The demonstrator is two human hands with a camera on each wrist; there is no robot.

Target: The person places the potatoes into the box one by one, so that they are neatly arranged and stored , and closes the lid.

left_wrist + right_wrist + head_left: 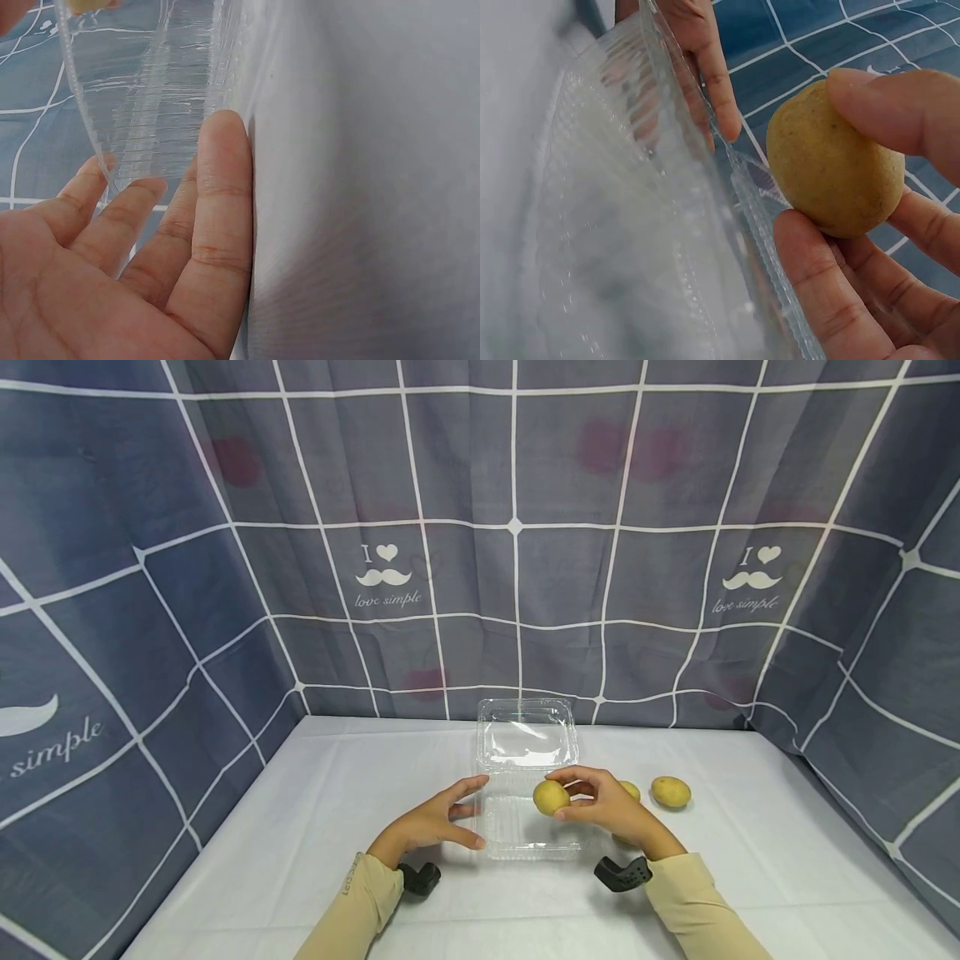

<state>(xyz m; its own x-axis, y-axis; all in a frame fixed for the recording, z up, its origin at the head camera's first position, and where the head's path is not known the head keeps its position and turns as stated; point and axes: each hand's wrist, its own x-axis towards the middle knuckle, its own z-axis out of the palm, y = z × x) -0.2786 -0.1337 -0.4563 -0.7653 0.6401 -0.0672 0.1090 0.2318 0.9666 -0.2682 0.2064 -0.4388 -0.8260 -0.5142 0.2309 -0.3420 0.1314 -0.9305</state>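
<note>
My right hand [611, 810] pinches a small yellow potato [551, 797] between thumb and fingertips, above the right part of a clear plastic clamshell box [517, 827]. In the right wrist view the potato [832, 161] is held just beyond the box's side wall [727, 202]. The box lies with its lid [527, 735] folded back, away from me. At the box's left side is my left hand [435, 822], its fingers spread and fairly straight. The left wrist view shows its fingers [223, 187] along the clear wall, fingertips at or touching the plastic.
Right of the box lies one potato [671, 792] on the white-covered table [375, 760]. Another potato [630, 790] is partly hidden behind my right hand. A grey-blue checked curtain [465, 568] encloses the back and both sides. Black wrist devices [624, 874] sit at both cuffs.
</note>
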